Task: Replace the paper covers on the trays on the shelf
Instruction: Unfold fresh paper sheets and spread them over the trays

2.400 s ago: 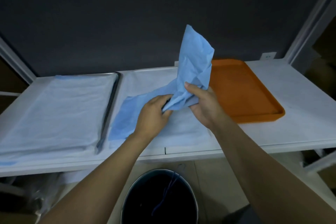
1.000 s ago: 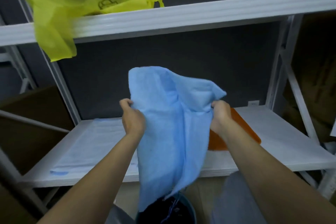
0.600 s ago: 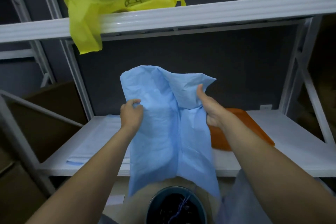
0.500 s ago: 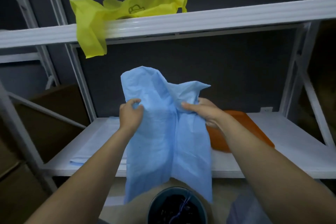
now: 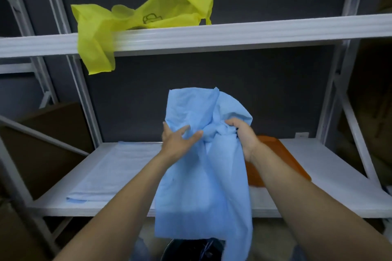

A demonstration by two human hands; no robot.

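Crumpled light-blue paper sheet (image 5: 203, 165) held up at frame centre, in front of the white metal shelf (image 5: 318, 167), hanging down over a dark round bin (image 5: 191, 250) at bottom centre. Right hand (image 5: 244, 135) fisted around a bunched fold of it. Left hand (image 5: 178, 140) open, fingers spread flat against the sheet. Orange plastic tray (image 5: 275, 159) uncovered, centre right. Pale paper-covered tray (image 5: 114, 169) lower left. Yellow plastic bag (image 5: 135, 25) upper left, draped over upper shelf edge.

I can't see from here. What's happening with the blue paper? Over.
Right hand bunching blue paper. Left hand open against it. Bin below.
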